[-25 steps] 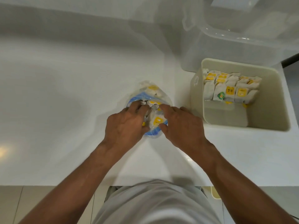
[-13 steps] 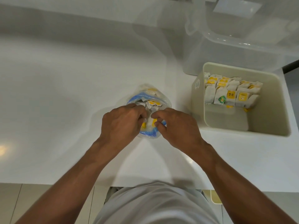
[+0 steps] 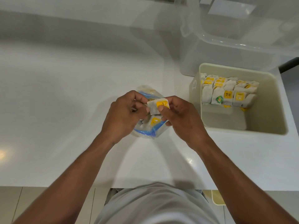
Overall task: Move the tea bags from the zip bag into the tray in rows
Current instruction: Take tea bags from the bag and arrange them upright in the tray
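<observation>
One tea bag, white with a yellow tag, is pinched at centre frame between the thumb and curled fingers of the right hand, just above the open zip bag. The left hand, fingers also curled, appears to pinch its left edge, probably to straighten it for packing. More remain in the zip bag on the white counter. Right of centre, the tray holds upright rows along its far side only.

Single head-worn view, steeply downward, close over white counter
</observation>
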Action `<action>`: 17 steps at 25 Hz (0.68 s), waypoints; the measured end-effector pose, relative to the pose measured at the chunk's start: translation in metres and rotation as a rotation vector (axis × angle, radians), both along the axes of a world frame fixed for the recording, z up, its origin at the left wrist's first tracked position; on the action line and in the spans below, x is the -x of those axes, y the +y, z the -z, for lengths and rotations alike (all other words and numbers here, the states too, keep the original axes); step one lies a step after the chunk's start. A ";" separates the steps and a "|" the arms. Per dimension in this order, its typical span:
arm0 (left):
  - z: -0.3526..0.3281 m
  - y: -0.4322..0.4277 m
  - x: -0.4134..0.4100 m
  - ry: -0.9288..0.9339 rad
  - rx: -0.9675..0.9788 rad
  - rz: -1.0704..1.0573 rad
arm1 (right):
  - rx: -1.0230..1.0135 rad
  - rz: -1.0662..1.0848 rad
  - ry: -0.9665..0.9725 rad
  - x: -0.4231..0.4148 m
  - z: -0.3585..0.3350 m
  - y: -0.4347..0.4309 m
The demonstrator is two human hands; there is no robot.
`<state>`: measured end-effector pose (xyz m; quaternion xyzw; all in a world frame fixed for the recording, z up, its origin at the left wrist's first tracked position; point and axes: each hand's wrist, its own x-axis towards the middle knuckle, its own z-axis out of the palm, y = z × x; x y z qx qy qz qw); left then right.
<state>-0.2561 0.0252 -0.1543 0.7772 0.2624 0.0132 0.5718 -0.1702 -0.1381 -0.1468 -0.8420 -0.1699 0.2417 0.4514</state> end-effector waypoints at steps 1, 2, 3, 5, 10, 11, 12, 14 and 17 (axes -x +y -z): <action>0.001 0.000 0.000 -0.003 -0.111 0.020 | 0.011 -0.007 -0.029 0.000 0.000 -0.001; 0.002 0.001 0.000 -0.013 -0.235 0.045 | 0.018 -0.011 -0.061 0.000 -0.001 -0.002; 0.002 0.002 -0.001 -0.010 -0.367 0.085 | 0.021 -0.008 -0.100 0.000 -0.001 -0.004; 0.001 0.005 -0.003 0.079 -0.650 0.196 | 0.041 0.009 -0.202 -0.001 -0.005 -0.007; 0.007 -0.001 -0.009 0.215 -0.842 0.388 | 0.127 0.003 -0.299 -0.007 -0.022 -0.011; 0.008 -0.005 -0.009 0.216 -0.865 0.403 | 0.068 0.023 -0.219 -0.008 -0.024 -0.011; 0.008 -0.009 -0.010 0.218 -0.882 0.403 | 0.036 0.032 -0.175 -0.009 -0.025 -0.011; 0.008 -0.016 -0.010 0.226 -0.901 0.391 | 0.017 0.030 -0.123 -0.011 -0.027 -0.014; 0.010 -0.020 -0.014 0.262 -0.883 0.331 | -0.095 0.052 0.017 -0.012 -0.029 -0.015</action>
